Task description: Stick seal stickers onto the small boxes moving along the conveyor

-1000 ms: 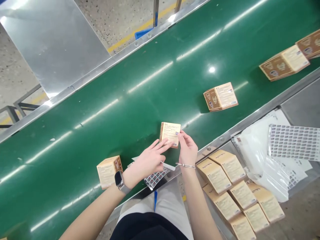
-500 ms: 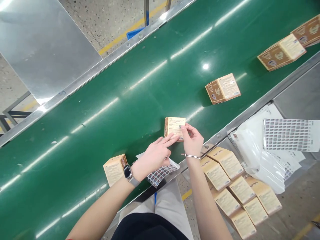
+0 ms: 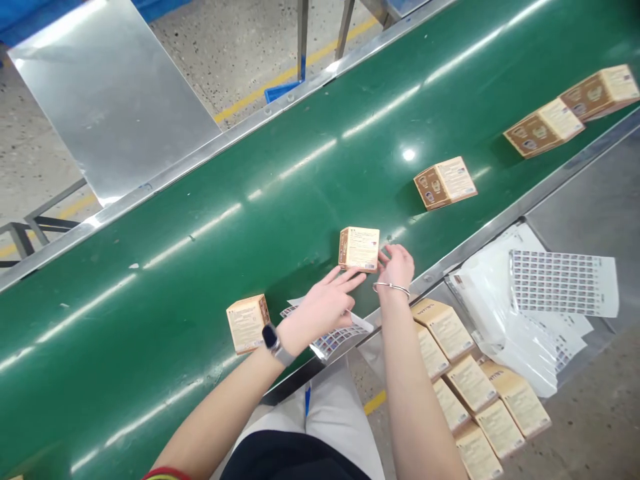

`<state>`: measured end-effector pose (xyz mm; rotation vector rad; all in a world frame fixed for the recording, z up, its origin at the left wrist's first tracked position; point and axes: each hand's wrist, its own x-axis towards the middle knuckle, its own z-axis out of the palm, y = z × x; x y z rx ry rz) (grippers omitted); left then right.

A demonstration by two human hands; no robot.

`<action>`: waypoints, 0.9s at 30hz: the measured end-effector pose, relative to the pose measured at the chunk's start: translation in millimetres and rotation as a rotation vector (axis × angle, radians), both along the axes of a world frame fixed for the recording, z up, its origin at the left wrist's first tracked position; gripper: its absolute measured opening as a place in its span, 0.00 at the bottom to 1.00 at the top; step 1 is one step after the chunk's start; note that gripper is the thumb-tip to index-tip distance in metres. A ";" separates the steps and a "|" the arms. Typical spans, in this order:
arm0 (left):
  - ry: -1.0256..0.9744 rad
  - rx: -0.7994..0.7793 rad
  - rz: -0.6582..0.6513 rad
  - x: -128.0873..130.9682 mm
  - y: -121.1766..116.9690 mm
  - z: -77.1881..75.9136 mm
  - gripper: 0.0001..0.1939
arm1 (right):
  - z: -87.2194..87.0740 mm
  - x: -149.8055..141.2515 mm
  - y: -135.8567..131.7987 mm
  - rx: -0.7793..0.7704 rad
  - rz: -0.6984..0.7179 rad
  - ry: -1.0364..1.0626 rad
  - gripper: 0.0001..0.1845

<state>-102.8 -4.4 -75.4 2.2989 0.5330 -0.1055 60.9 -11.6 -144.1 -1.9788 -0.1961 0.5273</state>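
A small tan-and-brown carton (image 3: 361,249) rests on the green conveyor belt (image 3: 280,220), printed side up, a tiny sticker near its right edge. My left hand (image 3: 327,303) stretches its fingers to the carton's near edge. Beneath that palm is a curled sticker sheet (image 3: 333,343); whether the thumb grips it is hidden. Close by the carton's right side, my right hand (image 3: 397,267) has loosely bent fingers, slightly apart, with nothing visible between them.
Another carton (image 3: 247,323) sits left of my wrist, and a further carton (image 3: 445,183) is up the belt with two more behind. Stacked cartons (image 3: 473,383) stand below the metal rail (image 3: 430,280). Sticker sheets (image 3: 563,283) and plastic bags lie at right.
My right fingers have drawn back from the carton's face to its right side, leaving a small sticker on it. My left hand keeps its place at the near edge. The view has shifted slightly.
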 end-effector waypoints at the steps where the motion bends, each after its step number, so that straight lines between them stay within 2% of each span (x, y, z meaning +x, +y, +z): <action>1: 0.012 -0.022 0.027 -5.2 -9.7 9.2 0.05 | 8.1 4.7 -4.4 0.017 0.001 -0.016 0.13; 3: 0.073 -0.134 0.131 -20.8 -33.1 29.0 0.07 | 28.5 7.8 -17.9 0.067 0.083 -0.072 0.13; 4: 0.078 -0.218 0.196 -30.4 -45.7 38.0 0.08 | 38.9 5.5 -26.0 0.095 0.181 -0.094 0.13; 6: 0.030 -0.424 0.328 -50.8 -69.3 50.5 0.07 | 56.3 -6.5 -41.8 0.115 0.626 -0.121 0.10; 8: 0.020 -0.652 0.496 -70.5 -88.3 54.6 0.05 | 67.7 -26.1 -53.9 0.092 1.070 -0.060 0.11; 9: 0.030 -0.763 0.589 -79.2 -95.6 54.0 0.05 | 71.9 -37.2 -58.1 0.078 1.244 -0.002 0.12; 11: 0.074 -0.868 0.774 -93.8 -105.7 50.7 0.04 | 79.5 -57.7 -63.4 0.048 1.491 0.135 0.11; 13: 0.089 -0.847 0.935 -103.7 -110.5 48.7 0.03 | 88.1 -71.8 -66.1 0.017 1.660 0.245 0.09; 15: 0.052 -0.815 1.055 -109.2 -111.0 50.5 0.03 | 96.6 -77.2 -67.8 0.011 1.793 0.262 0.06; 17: -0.013 -0.840 1.125 -111.0 -109.1 54.7 0.06 | 102.3 -75.6 -69.2 0.041 1.872 0.171 0.05; 20: -0.077 -0.901 1.188 -109.2 -106.5 59.4 0.07 | 105.0 -67.0 -70.3 0.073 1.899 -0.012 0.08; 23: -0.086 -0.914 1.227 -104.3 -107.1 59.0 0.06 | 105.7 -58.5 -69.5 0.085 1.909 -0.111 0.08; 27: -0.060 -0.854 1.197 -96.2 -107.9 56.4 0.11 | 109.8 -52.4 -69.5 0.113 1.916 -0.227 0.08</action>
